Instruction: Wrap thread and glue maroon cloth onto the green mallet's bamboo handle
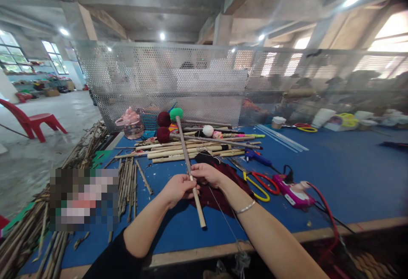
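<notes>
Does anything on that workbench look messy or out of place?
The tangled thread by the front edge of the blue table: it looks snarled rather than neatly wound. Small twig scraps also lie loose at left, unlike the thin sticks lined up nearby. The long stick held by the left hand and right hand shows no obvious damage.

Right of the metal scissors (251, 173) with one red and one yellow handle, the magenta plastic power block (290, 195) and its curving red cable (328, 209) obstruct a low pass; farther right of the scissors, broad blue tabletop (350, 164) lies open. Just beyond them, the blue glue gun (256, 156) stands in the way. To their left, the bare right forearm (251, 215) and slanting grey-and-tan stick (187, 160) bar passage.
</notes>
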`<action>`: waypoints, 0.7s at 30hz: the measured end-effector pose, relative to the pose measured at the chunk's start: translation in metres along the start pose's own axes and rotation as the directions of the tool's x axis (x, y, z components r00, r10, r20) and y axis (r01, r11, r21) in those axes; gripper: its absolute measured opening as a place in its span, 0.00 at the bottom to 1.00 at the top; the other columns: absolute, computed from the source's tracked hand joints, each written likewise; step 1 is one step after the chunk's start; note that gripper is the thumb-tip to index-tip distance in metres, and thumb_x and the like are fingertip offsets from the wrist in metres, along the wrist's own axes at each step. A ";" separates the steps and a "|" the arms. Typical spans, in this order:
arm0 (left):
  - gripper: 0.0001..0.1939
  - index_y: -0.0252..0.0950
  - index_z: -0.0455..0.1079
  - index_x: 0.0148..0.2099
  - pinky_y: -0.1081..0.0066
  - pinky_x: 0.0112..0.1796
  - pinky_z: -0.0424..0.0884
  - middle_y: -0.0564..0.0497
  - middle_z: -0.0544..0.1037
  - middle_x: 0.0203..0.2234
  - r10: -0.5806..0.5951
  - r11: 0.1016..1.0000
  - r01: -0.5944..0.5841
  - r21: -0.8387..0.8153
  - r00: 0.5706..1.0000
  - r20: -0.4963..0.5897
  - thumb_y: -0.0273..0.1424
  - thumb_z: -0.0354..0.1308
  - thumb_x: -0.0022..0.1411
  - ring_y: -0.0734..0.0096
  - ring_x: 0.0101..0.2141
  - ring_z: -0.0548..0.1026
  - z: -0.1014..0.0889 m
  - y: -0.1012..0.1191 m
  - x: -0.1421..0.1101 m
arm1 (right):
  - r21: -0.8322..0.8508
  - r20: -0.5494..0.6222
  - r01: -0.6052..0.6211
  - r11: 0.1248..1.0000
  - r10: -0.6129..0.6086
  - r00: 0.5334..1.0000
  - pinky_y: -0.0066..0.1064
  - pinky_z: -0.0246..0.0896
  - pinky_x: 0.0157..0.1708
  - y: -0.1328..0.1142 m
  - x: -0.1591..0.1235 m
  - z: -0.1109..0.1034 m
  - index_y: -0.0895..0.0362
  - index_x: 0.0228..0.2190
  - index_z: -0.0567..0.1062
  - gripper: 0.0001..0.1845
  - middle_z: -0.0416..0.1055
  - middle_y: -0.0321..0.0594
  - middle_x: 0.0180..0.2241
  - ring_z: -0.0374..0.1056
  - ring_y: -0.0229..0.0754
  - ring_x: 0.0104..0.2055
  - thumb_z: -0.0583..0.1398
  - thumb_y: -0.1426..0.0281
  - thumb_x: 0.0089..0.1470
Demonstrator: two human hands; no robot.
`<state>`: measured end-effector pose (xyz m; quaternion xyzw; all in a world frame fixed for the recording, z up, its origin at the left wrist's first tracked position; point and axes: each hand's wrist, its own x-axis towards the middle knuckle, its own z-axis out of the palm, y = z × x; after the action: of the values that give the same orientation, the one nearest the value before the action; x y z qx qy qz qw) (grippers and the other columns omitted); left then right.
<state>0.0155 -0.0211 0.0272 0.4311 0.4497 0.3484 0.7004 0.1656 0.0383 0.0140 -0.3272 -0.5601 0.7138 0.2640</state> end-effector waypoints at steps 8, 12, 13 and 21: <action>0.20 0.32 0.63 0.28 0.76 0.23 0.66 0.55 0.69 0.16 0.039 0.983 -0.012 0.186 0.989 -0.139 0.41 0.65 0.40 0.79 0.18 0.68 -0.003 -0.007 0.004 | -0.038 -0.085 0.023 0.999 -0.026 0.996 0.22 0.30 0.11 0.002 0.003 0.006 0.61 0.25 0.66 0.19 0.63 0.27 0.15 0.43 0.23 0.11 0.66 0.62 0.35; 0.19 0.31 0.66 0.30 0.77 0.26 0.66 0.50 0.74 0.23 0.018 0.996 -0.015 0.090 0.999 -0.037 0.40 0.65 0.41 0.77 0.23 0.72 -0.003 -0.005 0.003 | -0.017 -0.002 -0.014 1.000 0.014 1.000 0.22 0.29 0.11 0.000 0.001 0.003 0.61 0.30 0.69 0.19 0.65 0.28 0.17 0.43 0.23 0.10 0.64 0.61 0.39; 0.19 0.31 0.67 0.32 0.77 0.26 0.66 0.49 0.75 0.25 -0.009 0.997 0.010 0.070 1.000 -0.006 0.40 0.64 0.42 0.76 0.25 0.73 -0.002 -0.003 0.002 | -0.013 0.027 -0.027 1.000 0.028 0.999 0.22 0.29 0.11 0.000 0.000 0.003 0.61 0.31 0.69 0.19 0.65 0.29 0.17 0.44 0.23 0.10 0.64 0.61 0.39; 0.20 0.33 0.63 0.29 0.76 0.22 0.65 0.51 0.73 0.18 0.018 0.969 0.014 0.248 0.991 -0.130 0.43 0.64 0.41 0.75 0.20 0.71 -0.003 -0.005 0.001 | -0.017 -0.058 0.037 0.999 -0.038 0.998 0.22 0.30 0.11 0.004 0.003 0.005 0.61 0.24 0.66 0.18 0.59 0.25 0.12 0.42 0.23 0.10 0.65 0.62 0.38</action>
<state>0.0133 -0.0212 0.0218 0.4919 0.5344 0.3177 0.6095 0.1602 0.0362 0.0108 -0.3394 -0.5640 0.6943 0.2908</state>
